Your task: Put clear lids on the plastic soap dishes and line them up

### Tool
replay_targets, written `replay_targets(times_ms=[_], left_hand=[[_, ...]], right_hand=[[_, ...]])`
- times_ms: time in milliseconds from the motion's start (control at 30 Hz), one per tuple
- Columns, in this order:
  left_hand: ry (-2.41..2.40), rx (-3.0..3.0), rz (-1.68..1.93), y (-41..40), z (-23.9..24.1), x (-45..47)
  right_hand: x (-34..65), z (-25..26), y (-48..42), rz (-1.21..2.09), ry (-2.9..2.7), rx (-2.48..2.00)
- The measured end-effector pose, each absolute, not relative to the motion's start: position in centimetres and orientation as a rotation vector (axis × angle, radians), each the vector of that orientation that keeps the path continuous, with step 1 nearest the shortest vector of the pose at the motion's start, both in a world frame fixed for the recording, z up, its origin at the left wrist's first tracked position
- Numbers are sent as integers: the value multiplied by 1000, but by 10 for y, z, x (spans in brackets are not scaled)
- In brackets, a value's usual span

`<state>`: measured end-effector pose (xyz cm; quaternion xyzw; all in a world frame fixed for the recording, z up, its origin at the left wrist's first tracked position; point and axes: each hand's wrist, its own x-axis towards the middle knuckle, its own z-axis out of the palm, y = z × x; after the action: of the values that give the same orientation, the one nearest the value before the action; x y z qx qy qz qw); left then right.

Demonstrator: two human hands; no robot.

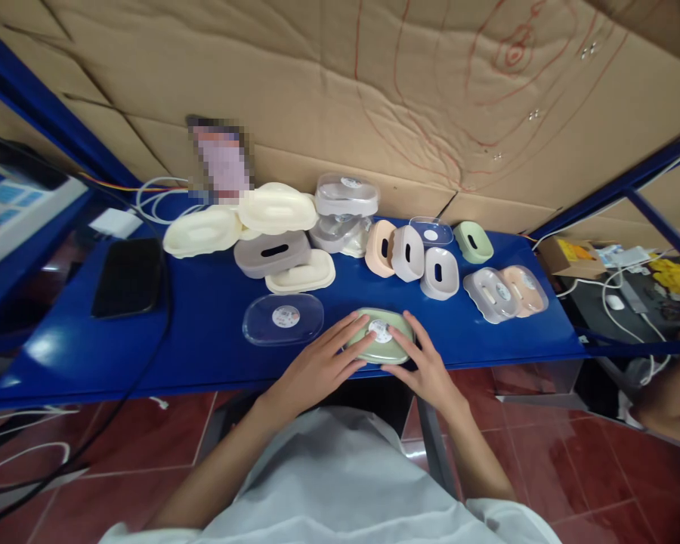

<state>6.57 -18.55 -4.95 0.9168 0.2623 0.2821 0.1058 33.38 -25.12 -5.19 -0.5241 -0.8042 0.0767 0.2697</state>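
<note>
A pale green oval box with a clear lid and a round white sticker [383,335] sits near the front edge of the blue table [204,332]. My left hand [317,368] lies on its left side, fingers spread over the lid. From the right, my right hand [428,366] clasps the same box, fingers curled on its rim. A loose clear lid with a sticker [283,319] lies just left of my left hand.
Several soap boxes and lids, cream [202,231], grey [272,254], peach [380,248] and white [440,273], crowd the back of the table. A black phone [128,276] lies at the left. Cables [154,198] run behind. Another person's arm [666,408] shows at the far right.
</note>
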Motion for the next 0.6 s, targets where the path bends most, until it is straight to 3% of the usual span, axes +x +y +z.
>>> replay_targets(times_ms=[133, 300, 433, 600], left_hand=[[929, 2739, 964, -192, -41, 51], [1502, 2574, 1142, -192, -49, 13], [1694, 2469, 1099, -190, -65, -1], [1631, 2528, 1046, -190, -68, -1]], right_hand=[[379, -24, -239, -31, -2074, -1485], [521, 23, -171, -573, -1564, -1872], [599, 41, -96, -387, -1257, -2327], [600, 37, -52, -205, -1241, -2424]])
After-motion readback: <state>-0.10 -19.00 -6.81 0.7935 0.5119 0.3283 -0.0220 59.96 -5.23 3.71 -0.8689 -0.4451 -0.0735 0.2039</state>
